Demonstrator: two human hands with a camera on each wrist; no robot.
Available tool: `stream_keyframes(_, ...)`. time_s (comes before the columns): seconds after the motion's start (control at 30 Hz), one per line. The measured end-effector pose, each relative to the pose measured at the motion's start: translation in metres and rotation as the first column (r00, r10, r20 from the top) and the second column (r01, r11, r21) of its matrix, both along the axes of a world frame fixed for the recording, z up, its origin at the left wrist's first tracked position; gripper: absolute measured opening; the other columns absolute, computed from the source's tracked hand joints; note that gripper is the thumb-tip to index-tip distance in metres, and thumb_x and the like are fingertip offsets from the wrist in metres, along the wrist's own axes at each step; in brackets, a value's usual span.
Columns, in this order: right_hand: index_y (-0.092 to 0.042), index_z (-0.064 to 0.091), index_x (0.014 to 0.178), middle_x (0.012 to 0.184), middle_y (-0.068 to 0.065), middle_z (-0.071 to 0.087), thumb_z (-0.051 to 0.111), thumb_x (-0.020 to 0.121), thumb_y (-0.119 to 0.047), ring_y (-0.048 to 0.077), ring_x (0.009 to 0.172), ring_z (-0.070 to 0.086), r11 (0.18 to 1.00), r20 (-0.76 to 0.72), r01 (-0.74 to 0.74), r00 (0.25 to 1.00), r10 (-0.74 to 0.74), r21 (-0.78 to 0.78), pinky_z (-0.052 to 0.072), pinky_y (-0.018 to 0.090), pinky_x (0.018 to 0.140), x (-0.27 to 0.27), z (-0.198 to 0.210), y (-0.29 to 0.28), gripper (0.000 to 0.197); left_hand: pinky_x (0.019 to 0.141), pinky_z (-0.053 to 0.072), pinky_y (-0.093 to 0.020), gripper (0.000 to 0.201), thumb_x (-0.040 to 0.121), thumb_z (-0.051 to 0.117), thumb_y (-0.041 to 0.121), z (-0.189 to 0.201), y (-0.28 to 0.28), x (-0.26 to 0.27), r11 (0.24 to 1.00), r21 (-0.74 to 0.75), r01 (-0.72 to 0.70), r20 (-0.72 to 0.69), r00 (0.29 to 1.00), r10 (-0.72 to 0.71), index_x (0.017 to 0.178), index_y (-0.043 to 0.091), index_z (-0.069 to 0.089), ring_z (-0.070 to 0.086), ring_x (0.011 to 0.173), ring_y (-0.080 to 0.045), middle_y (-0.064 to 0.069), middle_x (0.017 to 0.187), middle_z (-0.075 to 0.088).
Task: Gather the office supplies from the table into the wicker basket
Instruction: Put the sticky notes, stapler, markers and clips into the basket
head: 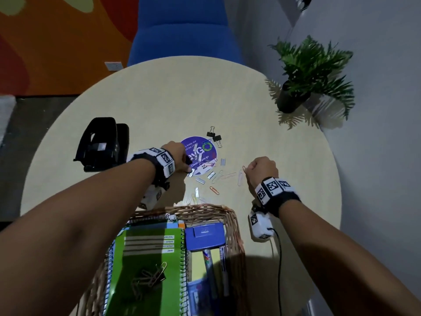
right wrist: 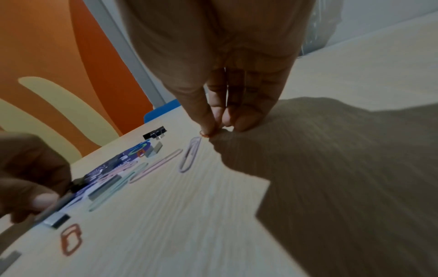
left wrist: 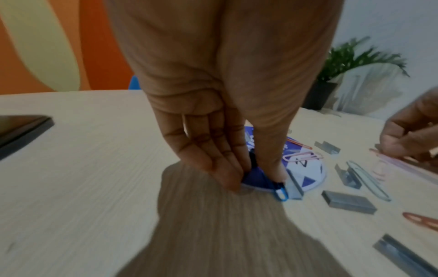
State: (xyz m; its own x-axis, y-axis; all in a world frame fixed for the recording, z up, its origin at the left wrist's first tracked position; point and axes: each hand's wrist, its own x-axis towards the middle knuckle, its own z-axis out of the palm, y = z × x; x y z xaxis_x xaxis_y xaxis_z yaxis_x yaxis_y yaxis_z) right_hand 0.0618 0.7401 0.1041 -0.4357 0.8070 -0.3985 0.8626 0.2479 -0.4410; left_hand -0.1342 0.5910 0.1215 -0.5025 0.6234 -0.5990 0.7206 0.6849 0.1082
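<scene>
Paper clips, staple strips (head: 223, 161) and two black binder clips (head: 214, 136) lie scattered around a purple round sticker (head: 202, 151) mid-table. My left hand (head: 187, 165) (left wrist: 257, 185) is at the sticker's near-left edge. Its thumb and fingertips pinch a blue paper clip (left wrist: 281, 193), and something dark is tucked between the fingers. My right hand (head: 247, 169) (right wrist: 219, 127) is down on the table to the right, pinching a red paper clip (right wrist: 204, 134). The wicker basket (head: 233, 216) stands at the near edge with notebooks, a blue case and pens in it.
A black hole punch (head: 102, 144) stands left of my left hand. A potted plant (head: 305, 76) sits at the table's far right edge. A blue chair (head: 184, 30) stands beyond the table. A lilac paper clip (right wrist: 190, 155) lies just left of my right fingertips.
</scene>
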Motion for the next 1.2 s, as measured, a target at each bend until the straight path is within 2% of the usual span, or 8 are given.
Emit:
stream_keyframes(0.13,0.001,0.064,0.078,0.086,0.019,0.064,0.052,0.083,-0.009,0.035,0.076,0.061,0.999,0.087,-0.043,0.995,0.043,0.007,0.042,0.029,0.062,-0.002,-0.001,-0.002,0.016,0.06,0.046,-0.028,0.029,0.071,0.077,0.032,0.0,0.011,0.006,0.999,-0.024,0.04,-0.011,0.999,-0.04,0.083,0.007,0.072,0.057,0.066,-0.029,-0.011,0.074,0.063)
stream_keyframes(0.33,-0.006,0.054,0.073,0.087,0.016,0.063,0.057,0.082,-0.013,0.032,0.073,0.057,0.993,0.213,-0.11,0.972,0.1,0.035,0.042,0.028,0.062,0.004,0.002,-0.008,0.012,0.059,0.041,-0.028,0.036,0.077,0.07,0.025,0.004,0.015,0.011,0.997,-0.052,0.058,-0.016,0.998,-0.058,0.055,0.014,0.044,0.051,0.064,-0.03,-0.005,0.055,0.045)
stream_keyframes(0.47,-0.009,0.054,0.076,0.097,0.014,0.065,0.06,0.083,-0.022,0.034,0.086,0.063,0.981,0.285,-0.183,0.945,0.159,0.058,0.043,0.028,0.065,0.012,-0.001,-0.018,0.016,0.059,0.041,-0.029,0.037,0.084,0.061,0.024,0.001,0.014,0.011,0.989,-0.086,0.123,-0.019,0.992,-0.125,0.055,0.015,0.039,0.049,0.058,-0.028,-0.003,0.055,0.043)
stream_keyframes(0.6,-0.007,0.05,0.073,0.084,0.011,0.054,0.056,0.08,-0.016,0.033,0.08,0.06,0.968,0.308,-0.243,0.927,0.212,0.066,0.042,0.028,0.064,0.021,0.0,-0.026,0.012,0.053,0.036,-0.024,0.03,0.088,0.054,0.02,0.021,0.01,0.007,0.98,-0.094,0.176,-0.068,0.981,-0.183,0.061,0.012,0.048,0.046,0.055,-0.022,-0.003,0.057,0.043)
stream_keyframes(0.73,0.003,0.06,0.067,0.071,0.019,0.065,0.061,0.072,-0.014,0.03,0.061,0.057,0.995,0.078,-0.088,0.993,0.084,0.053,0.044,0.028,0.054,0.033,0.011,-0.022,0.018,0.074,0.046,-0.03,0.013,0.084,0.06,0.014,0.073,-0.013,0.0,0.979,0.098,0.181,-0.041,0.983,-0.178,0.092,0.009,0.069,0.063,0.088,-0.031,-0.012,0.091,0.07)
stream_keyframes(0.87,-0.002,0.065,0.07,0.069,0.012,0.067,0.066,0.071,-0.006,0.021,0.06,0.062,0.999,-0.25,0.032,0.968,-0.024,0.026,0.046,0.015,0.05,0.045,0.034,-0.022,0.004,0.068,0.044,-0.025,0.008,0.079,0.063,0.009,0.103,-0.072,0.023,0.939,0.294,0.178,0.059,0.977,-0.203,0.075,0.015,0.061,0.059,0.069,-0.018,0.002,0.069,0.066)
stream_keyframes(1.03,-0.011,0.065,0.074,0.068,0.012,0.065,0.061,0.081,0.004,0.025,0.06,0.063,0.987,-0.455,-0.123,0.888,0.062,-0.106,0.056,0.034,0.068,0.047,0.065,-0.056,0.017,0.058,0.039,-0.008,0.011,0.079,0.066,0.012,0.093,-0.163,0.068,0.936,0.334,0.115,0.189,0.964,-0.186,0.086,0.022,0.067,0.055,0.059,0.0,0.009,0.067,0.062)
stream_keyframes(1.2,-0.012,0.07,0.087,0.078,0.006,0.07,0.057,0.089,0.003,0.008,0.061,0.066,0.93,-0.502,-0.321,0.843,0.193,-0.181,0.056,0.019,0.07,0.044,0.086,-0.128,0.02,0.084,0.053,-0.029,0.016,0.086,0.063,0.029,0.064,-0.222,0.087,0.951,0.286,0.117,0.227,0.956,-0.186,0.1,0.029,0.071,0.067,0.091,-0.005,0.013,0.102,0.073)
